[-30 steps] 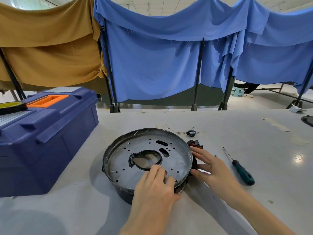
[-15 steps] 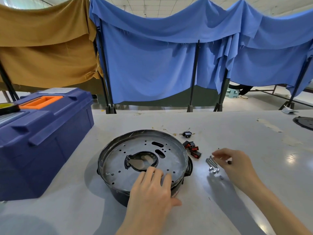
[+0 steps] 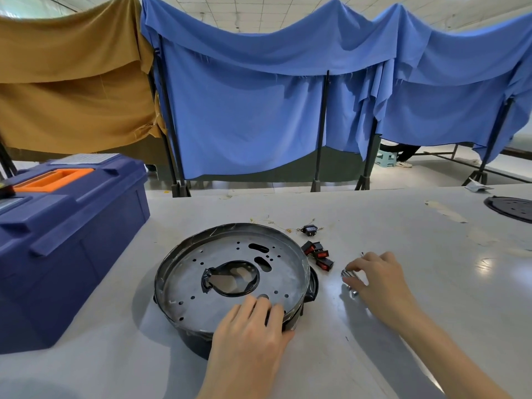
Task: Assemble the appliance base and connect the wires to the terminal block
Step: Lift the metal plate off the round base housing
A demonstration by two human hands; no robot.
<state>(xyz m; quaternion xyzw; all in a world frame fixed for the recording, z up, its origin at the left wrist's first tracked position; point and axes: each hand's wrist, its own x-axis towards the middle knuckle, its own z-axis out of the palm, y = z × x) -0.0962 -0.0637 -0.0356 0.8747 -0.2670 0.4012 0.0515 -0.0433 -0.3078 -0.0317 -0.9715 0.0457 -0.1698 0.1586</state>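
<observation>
The round appliance base point(image 3: 201, 283), a black shell with a perforated metal plate and a central hole, sits on the grey table. My left hand point(image 3: 253, 332) rests flat on its near rim, fingers straight. To the right, my right hand point(image 3: 380, 280) curls over a small cluster of silver bolts point(image 3: 349, 276), its fingertips pinching them on the table. Three black-and-red rocker switches point(image 3: 318, 254) lie between the base and that hand. A small black socket point(image 3: 310, 229) with thin wires lies behind them.
A large blue toolbox point(image 3: 66, 240) with an orange handle stands at the left. A dark round plate point(image 3: 509, 208) lies at the far right edge of the table. Blue and tan cloths hang on frames behind the table.
My right hand left the base's right side, moved right over the bolts and now closes on them, hiding the screwdriver. My left hand stays on the rim.
</observation>
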